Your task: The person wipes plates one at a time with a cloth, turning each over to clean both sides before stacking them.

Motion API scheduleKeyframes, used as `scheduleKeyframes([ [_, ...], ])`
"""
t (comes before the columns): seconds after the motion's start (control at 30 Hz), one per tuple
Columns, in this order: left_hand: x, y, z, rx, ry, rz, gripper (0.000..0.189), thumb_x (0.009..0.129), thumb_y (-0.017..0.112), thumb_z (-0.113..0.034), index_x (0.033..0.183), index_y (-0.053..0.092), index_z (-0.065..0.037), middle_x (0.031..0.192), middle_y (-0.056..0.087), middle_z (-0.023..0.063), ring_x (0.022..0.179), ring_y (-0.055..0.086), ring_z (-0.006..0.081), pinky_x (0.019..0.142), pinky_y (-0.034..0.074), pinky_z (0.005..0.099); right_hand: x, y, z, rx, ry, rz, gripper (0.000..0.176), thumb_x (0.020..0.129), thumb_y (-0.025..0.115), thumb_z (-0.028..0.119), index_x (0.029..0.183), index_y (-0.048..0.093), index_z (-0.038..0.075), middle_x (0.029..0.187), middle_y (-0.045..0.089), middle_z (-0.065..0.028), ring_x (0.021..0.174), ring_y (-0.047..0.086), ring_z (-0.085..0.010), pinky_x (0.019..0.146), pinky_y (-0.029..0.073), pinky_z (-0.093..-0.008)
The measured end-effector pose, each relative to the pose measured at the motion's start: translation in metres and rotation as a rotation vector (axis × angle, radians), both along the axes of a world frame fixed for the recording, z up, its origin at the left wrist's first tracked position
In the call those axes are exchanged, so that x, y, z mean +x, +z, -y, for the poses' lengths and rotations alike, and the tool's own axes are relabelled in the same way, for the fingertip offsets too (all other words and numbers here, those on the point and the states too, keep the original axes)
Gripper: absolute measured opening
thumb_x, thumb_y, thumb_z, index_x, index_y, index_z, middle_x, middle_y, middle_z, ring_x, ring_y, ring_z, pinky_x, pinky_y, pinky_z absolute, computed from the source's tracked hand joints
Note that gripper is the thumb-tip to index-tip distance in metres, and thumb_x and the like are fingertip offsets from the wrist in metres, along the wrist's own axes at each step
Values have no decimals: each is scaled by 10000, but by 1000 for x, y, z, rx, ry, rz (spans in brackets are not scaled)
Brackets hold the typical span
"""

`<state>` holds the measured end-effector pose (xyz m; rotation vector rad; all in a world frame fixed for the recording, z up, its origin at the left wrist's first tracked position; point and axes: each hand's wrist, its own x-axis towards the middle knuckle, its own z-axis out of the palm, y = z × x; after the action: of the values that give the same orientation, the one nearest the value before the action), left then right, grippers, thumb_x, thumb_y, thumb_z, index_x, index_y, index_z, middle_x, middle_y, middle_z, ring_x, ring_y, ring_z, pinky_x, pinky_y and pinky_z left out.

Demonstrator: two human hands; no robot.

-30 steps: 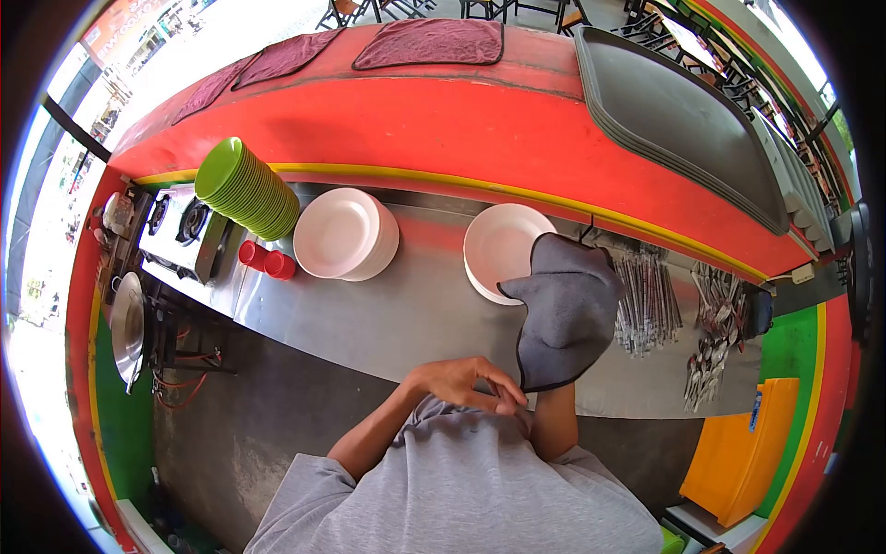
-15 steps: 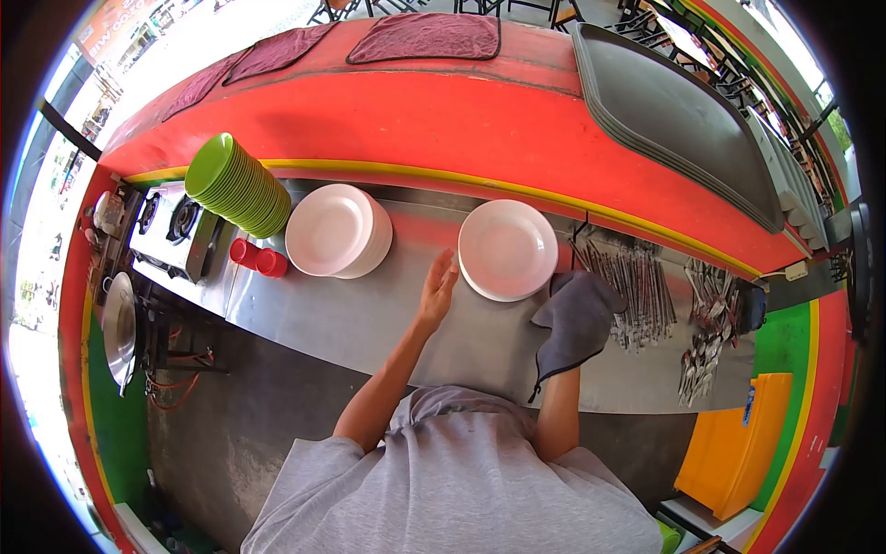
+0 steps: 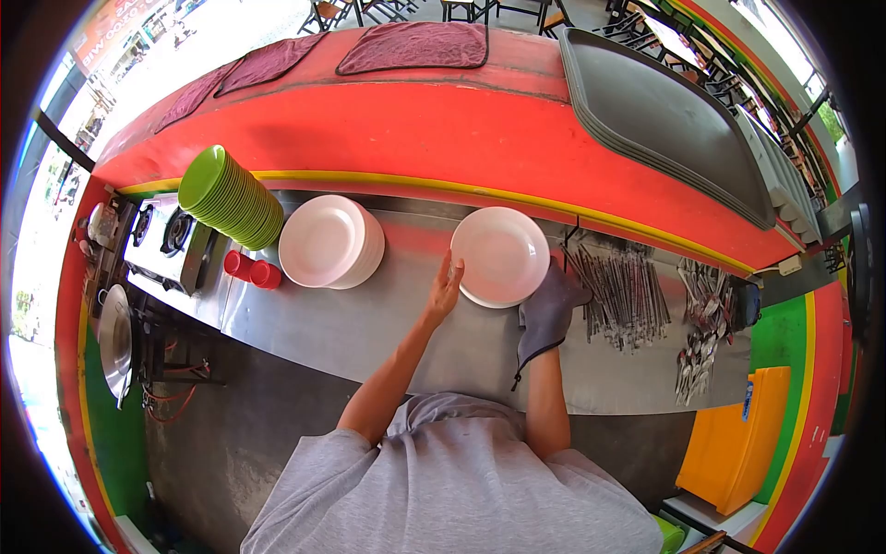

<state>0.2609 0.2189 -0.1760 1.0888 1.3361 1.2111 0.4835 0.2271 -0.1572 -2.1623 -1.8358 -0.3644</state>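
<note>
A white plate (image 3: 500, 256), apparently atop a short stack, lies on the steel counter (image 3: 406, 346). My left hand (image 3: 445, 292) is at the plate's left edge, its fingers extended and holding nothing. At the plate's lower right edge is a dark grey cloth (image 3: 548, 312), draped over my right hand and hiding its fingers. Left of my hands stands a taller stack of white plates (image 3: 325, 242). Right of the cloth, many thin metal utensils (image 3: 623, 294) lie in a bunch.
Green plates (image 3: 231, 197) lean in a tall stack near red cups (image 3: 251, 270) and a stove (image 3: 171, 242). More cutlery (image 3: 703, 332) lies at right. Grey trays (image 3: 660, 120) and maroon cloths (image 3: 415, 46) rest on the red ledge (image 3: 406, 115).
My right hand and the cloth have moved left, up against the plate's edge. My left hand has shifted slightly down and right, closer to the plate.
</note>
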Motion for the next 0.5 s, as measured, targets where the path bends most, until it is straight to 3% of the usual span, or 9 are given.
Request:
scheduleKeyframes([
  [0.37,-2,8,-3,-73,94,25,576,1041,486,-483,1437,485,-65,1401,549,87,1329,459,212,1122,329,348,14,-53,-16,36,-28,292,449,977,398,418,1242,540,85,1146,597,-125,1126,546,-281,1024,408,-398],
  [0.47,-4,8,-5,-90,92,100,655,1008,559,-495,1432,454,-7,1396,540,147,1290,496,234,1091,370,353,17,-62,-21,39,-29,497,491,993,364,448,1287,525,89,1198,589,-125,1168,527,-278,1052,391,-400],
  [0.5,-3,8,-6,-83,95,121,640,994,591,-476,1408,463,-4,1375,549,145,1267,508,228,1080,377,348,15,-59,-21,104,43,15,494,999,359,447,1293,514,82,1197,592,-130,1154,540,-281,1041,404,-408],
])
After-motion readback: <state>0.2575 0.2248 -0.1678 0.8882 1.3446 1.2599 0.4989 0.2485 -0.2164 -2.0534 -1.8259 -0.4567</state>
